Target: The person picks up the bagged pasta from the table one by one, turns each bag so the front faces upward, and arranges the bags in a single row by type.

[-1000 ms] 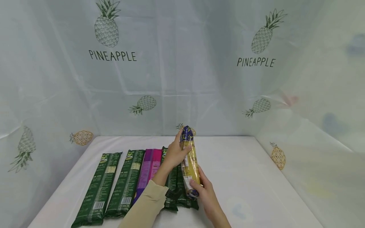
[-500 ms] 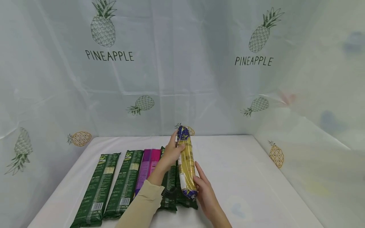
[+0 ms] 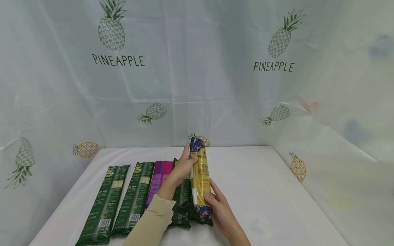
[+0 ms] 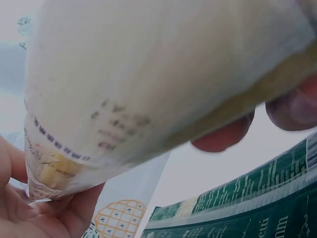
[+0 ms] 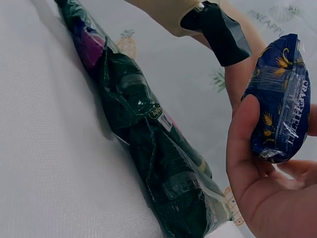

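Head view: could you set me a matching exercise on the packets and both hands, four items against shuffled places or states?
Column one
1. Yellow packet
2. Purple-and-pink packet
3. Left hand
4. Right hand

Column two
A. Lies between green packets
B. Holds near the lower blue end
C. Held in both hands
D. Holds near the upper blue end

Pairs: 1-C, 2-A, 3-D, 4-B

Curtained booth (image 3: 49, 92), pineapple-print sheeting (image 3: 212, 89)
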Tool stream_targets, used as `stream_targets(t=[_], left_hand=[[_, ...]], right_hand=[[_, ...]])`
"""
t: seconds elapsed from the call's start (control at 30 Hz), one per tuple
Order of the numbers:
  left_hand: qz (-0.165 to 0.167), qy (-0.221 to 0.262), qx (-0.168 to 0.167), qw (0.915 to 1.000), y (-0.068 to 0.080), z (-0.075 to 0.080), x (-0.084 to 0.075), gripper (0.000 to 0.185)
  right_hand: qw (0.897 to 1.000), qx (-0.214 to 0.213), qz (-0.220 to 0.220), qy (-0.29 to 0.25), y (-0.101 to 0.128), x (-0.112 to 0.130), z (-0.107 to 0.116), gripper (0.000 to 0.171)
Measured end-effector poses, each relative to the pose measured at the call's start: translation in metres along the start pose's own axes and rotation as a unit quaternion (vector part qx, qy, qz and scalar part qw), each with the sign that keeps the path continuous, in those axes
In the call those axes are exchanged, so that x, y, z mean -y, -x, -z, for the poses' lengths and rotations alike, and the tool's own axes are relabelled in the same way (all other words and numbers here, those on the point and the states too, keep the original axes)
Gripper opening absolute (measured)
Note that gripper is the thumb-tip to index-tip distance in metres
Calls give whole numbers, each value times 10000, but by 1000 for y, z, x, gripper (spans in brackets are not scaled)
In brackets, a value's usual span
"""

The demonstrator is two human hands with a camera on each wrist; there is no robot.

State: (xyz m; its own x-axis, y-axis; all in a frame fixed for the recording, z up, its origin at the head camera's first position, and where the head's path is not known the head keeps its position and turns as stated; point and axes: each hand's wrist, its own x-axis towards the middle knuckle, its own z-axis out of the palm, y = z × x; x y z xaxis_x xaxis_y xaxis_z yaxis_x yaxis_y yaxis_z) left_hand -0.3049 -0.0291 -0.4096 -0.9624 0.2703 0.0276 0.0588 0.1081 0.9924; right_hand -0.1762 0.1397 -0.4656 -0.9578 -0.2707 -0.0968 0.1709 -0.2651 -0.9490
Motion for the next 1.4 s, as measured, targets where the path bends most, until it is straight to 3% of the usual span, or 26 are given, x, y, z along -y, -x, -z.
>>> stream_targets(t=[0.43, 0.67, 0.93, 1.1, 1.4], left_hand=[[-265, -754, -25, 9968, 2, -1, 1, 73], [-284, -1605, -304, 9862, 3, 0, -4, 71], [-574, -2181, -477, 9731, 2, 2, -5, 74], [-704, -2293, -459, 9697, 2, 3, -3, 76], [-650, -2129, -241, 9746, 4, 6, 0, 87]], right_hand=[[9983, -231, 404, 348, -3, -6, -1, 82], [9904, -622, 705, 1015, -5, -8, -1, 83], [9838, -798, 943, 1299, -5, -8, -4, 82], [9802, -887, 1053, 1423, -6, -9, -4, 84], [9746, -1086, 1166, 1574, -8, -13, -6, 86]])
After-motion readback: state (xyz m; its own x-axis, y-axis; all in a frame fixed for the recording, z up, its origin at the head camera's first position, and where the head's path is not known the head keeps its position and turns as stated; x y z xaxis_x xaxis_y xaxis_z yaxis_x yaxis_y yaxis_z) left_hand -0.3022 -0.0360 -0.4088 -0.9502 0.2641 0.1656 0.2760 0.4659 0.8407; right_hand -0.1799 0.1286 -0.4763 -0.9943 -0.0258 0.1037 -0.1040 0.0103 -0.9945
